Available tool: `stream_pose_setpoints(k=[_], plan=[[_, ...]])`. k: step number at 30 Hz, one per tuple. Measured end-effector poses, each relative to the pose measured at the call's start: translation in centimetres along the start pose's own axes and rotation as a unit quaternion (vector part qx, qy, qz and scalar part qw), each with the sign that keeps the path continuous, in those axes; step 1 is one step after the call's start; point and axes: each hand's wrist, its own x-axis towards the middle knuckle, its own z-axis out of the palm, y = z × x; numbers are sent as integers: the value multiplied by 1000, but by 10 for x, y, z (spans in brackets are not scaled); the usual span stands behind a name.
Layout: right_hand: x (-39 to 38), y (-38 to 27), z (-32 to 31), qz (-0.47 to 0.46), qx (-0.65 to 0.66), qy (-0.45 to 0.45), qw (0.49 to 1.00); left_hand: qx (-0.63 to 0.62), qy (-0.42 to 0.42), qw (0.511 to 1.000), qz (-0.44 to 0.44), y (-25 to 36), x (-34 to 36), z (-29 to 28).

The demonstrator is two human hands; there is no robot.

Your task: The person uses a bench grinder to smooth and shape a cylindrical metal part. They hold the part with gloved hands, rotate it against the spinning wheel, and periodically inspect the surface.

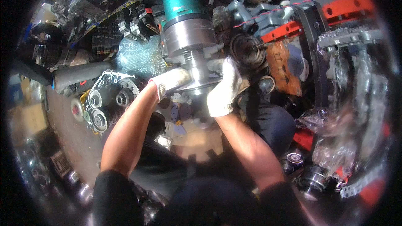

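Note:
A shiny metal shaft point(195, 63) with a wide round flange stands in front of me at the centre. Above it, in line, are a broad silver drum point(188, 34) and a green cylinder point(181, 2) with dark ribbed rings on top. My left hand point(172, 80), in a white glove, grips the flanged shaft from the left, its fingertips partly hidden by glare and the metal. From the other side my gloved right hand point(226, 87) is closed around it, thumb and fingers curled near the flange. Whether the shaft is fixed to the drum I cannot tell.
On the left lies an open gear housing point(111, 96) with several gears. Bubble wrap point(141, 55) sits behind it. A dark pulley wheel point(248, 51), an orange-brown plate point(282, 69) and red bars point(347, 9) crowd the right. Plastic-wrapped grey castings point(356, 79) line the far right.

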Motion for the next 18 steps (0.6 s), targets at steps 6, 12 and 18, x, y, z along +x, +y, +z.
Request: stream_pose_setpoints(k=[6, 12, 18], plan=[[1, 2, -2, 1, -8, -10, 1000, 19, 3, 999, -28, 23, -8, -1], [1, 0, 0, 24, 28, -11, 999, -7, 1, 995, -104, 38, -9, -4], [1, -6, -4, 34, 42, -37, 998, 44, -37, 998, -20, 24, -6, -8]])
